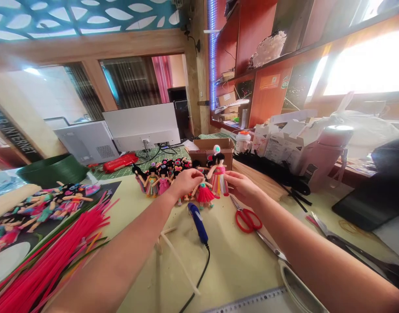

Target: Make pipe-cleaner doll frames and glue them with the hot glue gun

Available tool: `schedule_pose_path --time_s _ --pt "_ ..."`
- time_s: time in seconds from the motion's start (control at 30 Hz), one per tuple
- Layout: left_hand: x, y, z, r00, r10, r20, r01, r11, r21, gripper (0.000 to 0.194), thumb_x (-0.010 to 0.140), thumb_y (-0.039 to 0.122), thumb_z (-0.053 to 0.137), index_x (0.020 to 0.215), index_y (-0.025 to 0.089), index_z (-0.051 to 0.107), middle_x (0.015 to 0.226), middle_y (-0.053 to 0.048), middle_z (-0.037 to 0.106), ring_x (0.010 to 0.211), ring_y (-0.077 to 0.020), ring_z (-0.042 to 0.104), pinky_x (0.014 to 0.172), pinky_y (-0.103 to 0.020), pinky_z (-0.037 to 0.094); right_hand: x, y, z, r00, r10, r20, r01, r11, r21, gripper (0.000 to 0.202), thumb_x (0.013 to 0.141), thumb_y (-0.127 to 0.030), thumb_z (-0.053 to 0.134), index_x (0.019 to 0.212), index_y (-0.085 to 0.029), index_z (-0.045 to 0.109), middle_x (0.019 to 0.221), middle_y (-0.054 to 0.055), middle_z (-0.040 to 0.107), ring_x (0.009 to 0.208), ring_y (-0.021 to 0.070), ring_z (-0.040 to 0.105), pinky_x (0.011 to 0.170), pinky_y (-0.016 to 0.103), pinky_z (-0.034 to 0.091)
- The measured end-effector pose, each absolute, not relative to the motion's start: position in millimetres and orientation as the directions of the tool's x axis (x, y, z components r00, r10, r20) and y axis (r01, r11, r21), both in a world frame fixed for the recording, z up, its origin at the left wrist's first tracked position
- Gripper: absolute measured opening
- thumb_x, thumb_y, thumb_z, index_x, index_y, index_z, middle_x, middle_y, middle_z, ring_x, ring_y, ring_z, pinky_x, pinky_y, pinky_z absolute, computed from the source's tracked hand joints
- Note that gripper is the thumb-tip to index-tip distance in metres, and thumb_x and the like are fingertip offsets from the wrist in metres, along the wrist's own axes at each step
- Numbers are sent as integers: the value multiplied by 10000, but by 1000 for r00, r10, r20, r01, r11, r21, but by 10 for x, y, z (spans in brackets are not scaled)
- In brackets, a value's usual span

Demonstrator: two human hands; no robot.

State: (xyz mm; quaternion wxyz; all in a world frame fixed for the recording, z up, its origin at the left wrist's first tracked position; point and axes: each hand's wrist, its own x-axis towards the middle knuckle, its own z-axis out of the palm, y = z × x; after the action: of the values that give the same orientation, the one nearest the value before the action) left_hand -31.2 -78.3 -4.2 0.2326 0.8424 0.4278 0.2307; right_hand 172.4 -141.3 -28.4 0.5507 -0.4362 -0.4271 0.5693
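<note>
My right hand has its fingers pressed on the skirt edge of a doll with a pink top and a pale striped skirt, which stands upright. My left hand is closed beside a shorter doll in a red skirt; whatever its fingertips pinch is too small to make out. Several more small dolls stand close together behind and left of my left hand. A blue corded tool lies on the table below the hands, and red-handled scissors lie near my right wrist.
Pink and red fuzzy stems and a pile of dolls lie at left. A cardboard box stands behind the dolls. Large scissors, a ruler, black stems and a bottle are at right.
</note>
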Motion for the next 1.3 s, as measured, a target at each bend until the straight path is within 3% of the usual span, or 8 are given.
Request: schedule_pose_path --time_s 0.1,0.37,0.5,0.77,0.87,1.0,1.1,1.3 --pt "-355 -1006 113 621 760 193 226 -409 884 434 814 397 611 1135 104 618 1010 -88 683 904 -195 632 800 -286 497 1506 -1513 -105 -60 997 41 -262 24 -965 259 714 -358 725 856 -165 627 697 0 620 546 99 537 503 228 424" --pt "-630 -1487 121 413 900 138 -121 -96 988 512 791 412 646 1243 215 509 976 -47 658 726 -143 629 572 -224 510 1029 -1885 165 -84 995 61 -78 54 -995 164 789 -320 655 818 -159 654 730 45 662 629 124 605 554 216 479" --pt "-1059 -1746 101 348 932 97 -79 -74 994 470 780 427 647 1182 209 539 949 -46 652 668 -122 603 474 -179 452 1302 -2055 172 84 995 56 40 53 -998 128 794 -280 646 790 -155 672 755 52 660 659 110 586 557 185 462" --pt "-1814 -2471 -308 295 930 -218 99 197 975 524 706 447 727 1154 218 582 759 5 647 367 -33 368 300 -178 227 2036 -2448 15 280 957 -70 2 -74 -997 121 843 -222 589 875 -152 682 784 65 633 648 107 576 550 195 451" --pt "-1892 -2707 -520 256 943 -211 102 191 976 501 697 428 741 1112 185 599 945 -57 684 525 -81 550 388 -186 374 2147 -2540 -73 333 936 -117 -22 -116 -993 112 842 -209 599 858 -152 694 781 71 624 636 103 573 562 207 453" --pt "-1921 -2928 -766 186 974 -130 6 131 991 466 690 407 749 1058 171 588 1132 -101 654 982 -200 637 768 -276 516 2231 -2580 -216 335 932 -137 -35 -133 -990 104 808 -204 627 837 -178 723 780 107 638 645 129 586 585 253 469" --pt "-1976 -3026 -901 160 975 -155 7 156 988 506 689 410 754 1071 158 539 1044 -111 680 972 -214 644 820 -311 497 2250 -2584 -278 340 926 -164 -28 -164 -986 102 755 -203 659 809 -208 745 791 132 645 657 138 595 617 296 477" --pt "-2102 -3141 -987 87 976 -202 176 184 967 662 677 428 760 1205 167 456 856 -75 682 807 -209 657 700 -311 489 2120 -2621 -283 338 931 -140 50 -166 -985 226 536 -395 802 724 -279 758 908 194 664 684 169 609 717 425 474"
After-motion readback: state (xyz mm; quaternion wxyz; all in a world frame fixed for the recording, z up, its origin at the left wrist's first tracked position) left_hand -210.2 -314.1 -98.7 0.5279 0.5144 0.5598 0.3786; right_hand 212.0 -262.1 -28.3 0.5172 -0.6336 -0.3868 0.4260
